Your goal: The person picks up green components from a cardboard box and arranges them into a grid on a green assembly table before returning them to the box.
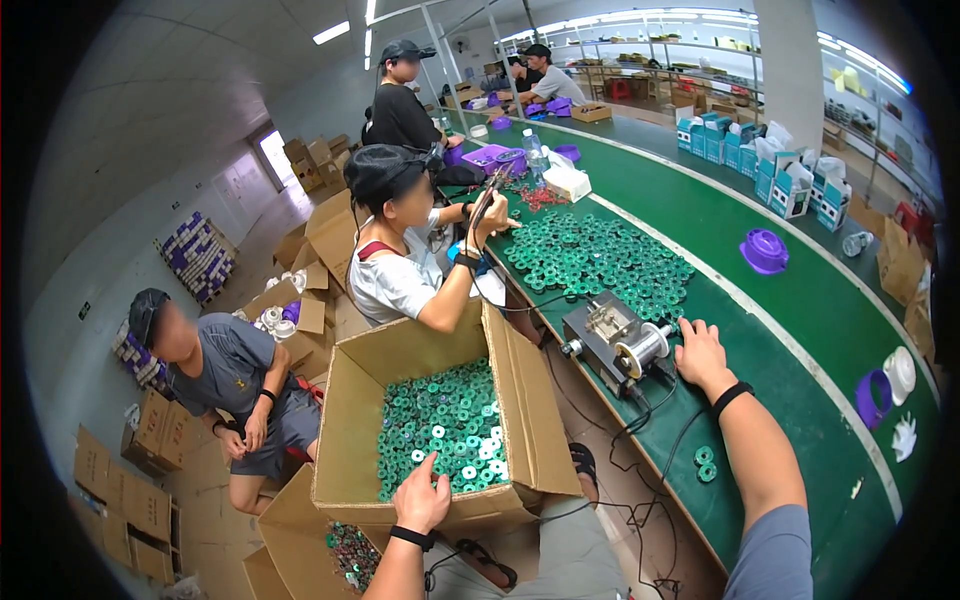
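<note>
A large cardboard box [535,410] stands before me, holding many round green ring-shaped circuit boards [432,415], some showing white faces. My left hand [422,497] is over the box's near edge, fingers stretched toward the boards and apart, with nothing visible in them. My right hand [703,355] rests on the green table [770,400], its fingers spread, just right of a grey metal machine [610,340] that carries a wire spool [645,352]. Past the machine lies a broad pile of the same green boards [600,262]. Two loose boards [706,463] lie nearer me.
A co-worker [400,240] holds a tool with a cable at the table's left edge; another person [240,390] sits at left. Black cables [640,500] hang over the table edge. A purple round part [764,251] and teal boxes [785,185] stand farther right.
</note>
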Available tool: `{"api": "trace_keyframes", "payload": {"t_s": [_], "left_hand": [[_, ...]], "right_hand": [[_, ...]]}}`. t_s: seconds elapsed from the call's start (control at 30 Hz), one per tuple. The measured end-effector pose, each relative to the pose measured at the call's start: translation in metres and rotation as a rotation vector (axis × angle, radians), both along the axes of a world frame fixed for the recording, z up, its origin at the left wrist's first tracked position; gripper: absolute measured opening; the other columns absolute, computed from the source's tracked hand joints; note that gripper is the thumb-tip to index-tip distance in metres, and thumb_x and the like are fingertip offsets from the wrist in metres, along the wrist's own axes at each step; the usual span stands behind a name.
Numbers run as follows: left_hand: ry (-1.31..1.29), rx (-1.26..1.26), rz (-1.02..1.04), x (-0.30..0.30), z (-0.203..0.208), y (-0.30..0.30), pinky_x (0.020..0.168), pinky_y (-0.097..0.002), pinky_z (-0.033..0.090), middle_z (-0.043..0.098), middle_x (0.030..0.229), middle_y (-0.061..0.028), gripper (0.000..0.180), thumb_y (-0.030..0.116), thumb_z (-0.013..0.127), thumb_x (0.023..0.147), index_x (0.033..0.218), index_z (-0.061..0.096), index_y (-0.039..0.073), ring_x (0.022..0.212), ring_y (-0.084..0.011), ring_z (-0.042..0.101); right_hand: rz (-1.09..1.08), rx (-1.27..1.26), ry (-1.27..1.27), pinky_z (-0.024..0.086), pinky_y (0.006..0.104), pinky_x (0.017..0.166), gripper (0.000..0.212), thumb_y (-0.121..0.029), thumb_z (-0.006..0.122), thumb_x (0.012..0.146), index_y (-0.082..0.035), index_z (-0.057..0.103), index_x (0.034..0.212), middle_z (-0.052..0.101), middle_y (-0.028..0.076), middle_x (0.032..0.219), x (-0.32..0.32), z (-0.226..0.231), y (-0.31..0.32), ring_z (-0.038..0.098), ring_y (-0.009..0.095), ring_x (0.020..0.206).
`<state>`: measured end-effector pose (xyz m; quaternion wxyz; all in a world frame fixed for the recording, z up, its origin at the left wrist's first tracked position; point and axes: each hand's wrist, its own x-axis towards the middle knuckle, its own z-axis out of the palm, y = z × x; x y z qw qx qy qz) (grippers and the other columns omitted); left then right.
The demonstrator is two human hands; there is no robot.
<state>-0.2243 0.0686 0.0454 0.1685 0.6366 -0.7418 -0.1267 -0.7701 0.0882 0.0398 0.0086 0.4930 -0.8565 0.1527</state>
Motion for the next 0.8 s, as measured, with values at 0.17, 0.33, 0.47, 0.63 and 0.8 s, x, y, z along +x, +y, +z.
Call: {"api": "trace_keyframes", "payload": {"t_s": [0.17, 0.33, 0.47, 0.63, 0.8], "left_hand": [[-0.013, -0.002, 0.002, 0.0002, -0.0007, -0.0004, 0.083, -0.0507, 0.056, 0.075, 0.103, -0.0115, 0.051, 0.031, 0.065, 0.092, 0.141, 0.062, 0.017, 0.094, -0.0372, 0.072], [-0.014, 0.003, 0.001, -0.0011, 0.0012, 0.0004, 0.083, -0.0509, 0.056, 0.075, 0.104, -0.0116, 0.051, 0.03, 0.065, 0.092, 0.141, 0.062, 0.017, 0.094, -0.0373, 0.072], [-0.013, -0.011, 0.0, 0.0003, -0.0002, 0.0012, 0.083, -0.0509, 0.056, 0.075, 0.104, -0.0117, 0.051, 0.03, 0.065, 0.092, 0.141, 0.062, 0.017, 0.094, -0.0371, 0.072], [-0.009, 0.004, 0.003, -0.0026, -0.0005, 0.0007, 0.083, -0.0507, 0.056, 0.075, 0.103, -0.0119, 0.051, 0.03, 0.065, 0.092, 0.141, 0.062, 0.017, 0.095, -0.037, 0.072], [0.007, -0.018, -0.006, -0.0012, 0.0026, 0.0011, 0.083, -0.0496, 0.056, 0.075, 0.101, -0.0128, 0.052, 0.029, 0.064, 0.092, 0.141, 0.063, 0.013, 0.093, -0.0364, 0.072]], "right_hand": [[0.0, -0.003, 0.01, 0.055, 0.0494, 0.101, 0.062, -0.024, 0.069, 0.093, -0.015, 0.049, 0.151, 0.053, 0.016, 0.143, 0.0002, -0.0006, -0.0009, 0.051, 0.04, 0.128], [0.003, -0.015, 0.018, 0.055, 0.0493, 0.101, 0.061, -0.024, 0.068, 0.093, -0.014, 0.049, 0.151, 0.054, 0.016, 0.142, 0.0013, -0.0014, -0.0002, 0.052, 0.04, 0.127], [0.005, -0.014, 0.02, 0.055, 0.0493, 0.101, 0.061, -0.024, 0.068, 0.094, -0.014, 0.049, 0.151, 0.053, 0.016, 0.142, 0.0016, -0.0024, -0.0008, 0.052, 0.04, 0.126], [0.01, -0.023, 0.027, 0.055, 0.0497, 0.101, 0.062, -0.025, 0.067, 0.093, -0.013, 0.049, 0.151, 0.053, 0.017, 0.142, -0.0003, -0.0028, 0.0032, 0.052, 0.04, 0.127], [0.018, -0.042, 0.034, 0.055, 0.0498, 0.1, 0.064, -0.025, 0.068, 0.093, -0.013, 0.047, 0.152, 0.053, 0.018, 0.142, 0.0005, -0.0037, -0.0007, 0.053, 0.041, 0.125]]}}
